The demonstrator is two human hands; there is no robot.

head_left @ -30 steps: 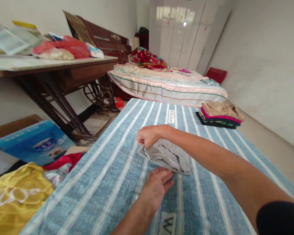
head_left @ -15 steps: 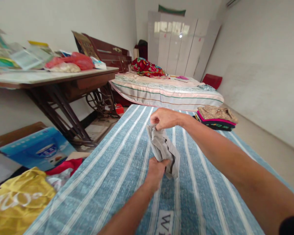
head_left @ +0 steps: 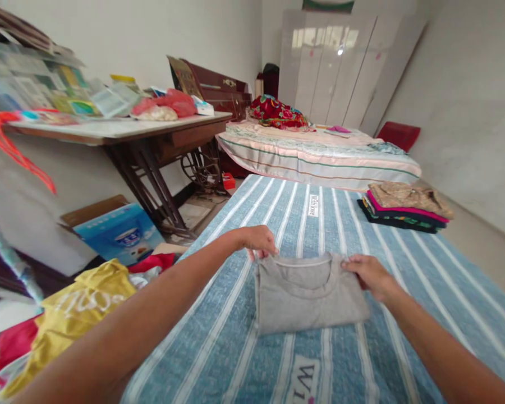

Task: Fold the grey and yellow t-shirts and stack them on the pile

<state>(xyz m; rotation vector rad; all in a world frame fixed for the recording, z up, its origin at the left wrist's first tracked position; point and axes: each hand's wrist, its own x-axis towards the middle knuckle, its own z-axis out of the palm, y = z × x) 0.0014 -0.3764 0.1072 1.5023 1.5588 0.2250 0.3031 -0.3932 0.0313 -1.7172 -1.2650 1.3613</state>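
Observation:
A grey T-shirt [head_left: 307,303], folded into a rectangle with its round neckline facing up, lies on the blue-and-white striped bedsheet [head_left: 219,314]. My left hand [head_left: 260,241] pinches the shirt's far left corner, fingers bent downward. At the far right corner, my right hand [head_left: 368,275] grips the fabric between thumb and fingers. Beyond my right hand sits a stack of folded clothes [head_left: 408,207], with a tan patterned piece on top and pink and dark ones beneath.
Left of the bed are a yellow garment [head_left: 88,297] among heaped clothes and a blue carton [head_left: 122,235]. A sewing-machine table [head_left: 151,134] holding bags and boxes stands at the left wall. Another bed [head_left: 320,163] and a white wardrobe [head_left: 332,78] are behind.
The grey shirt, earlier bunched and held edge-on between both hands, is now spread flat with its neckline showing. My hands have moved apart to its two far corners. The view has swung left.

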